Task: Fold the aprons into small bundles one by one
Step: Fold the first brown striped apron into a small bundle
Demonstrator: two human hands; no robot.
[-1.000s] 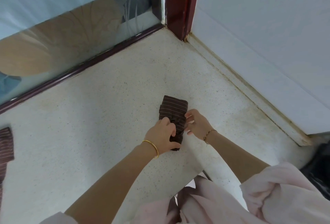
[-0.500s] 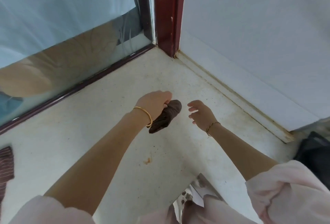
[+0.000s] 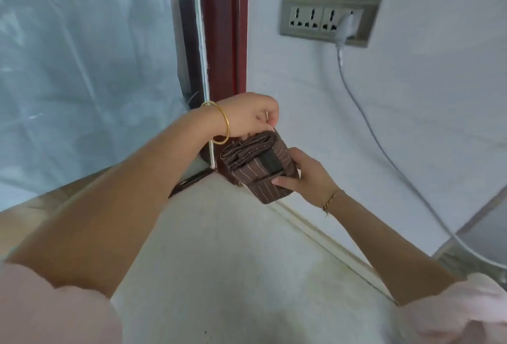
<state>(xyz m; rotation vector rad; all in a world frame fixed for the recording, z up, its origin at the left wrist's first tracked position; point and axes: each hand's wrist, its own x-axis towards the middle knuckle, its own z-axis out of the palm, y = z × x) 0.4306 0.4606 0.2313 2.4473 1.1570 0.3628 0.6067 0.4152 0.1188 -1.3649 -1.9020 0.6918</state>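
A brown pin-striped apron bundle (image 3: 247,161), folded small with a dark strap band across it, is held up in the air near the corner where the red frame meets the white wall. My left hand (image 3: 248,117) grips its upper far end with curled fingers. My right hand (image 3: 304,176) holds the lower near end, thumb on top and fingers under it. The bundle's folded layers show at its left side.
A speckled pale counter (image 3: 233,261) lies below. A glass pane (image 3: 82,69) stands left of a dark red frame (image 3: 223,42). The white wall carries a socket panel (image 3: 326,18) with a plug and a white cable (image 3: 384,157) running down to the right.
The bundle was on the counter, then lifted in my left hand alone. Now it is higher, and my right hand has taken its lower end. The view has tilted up.
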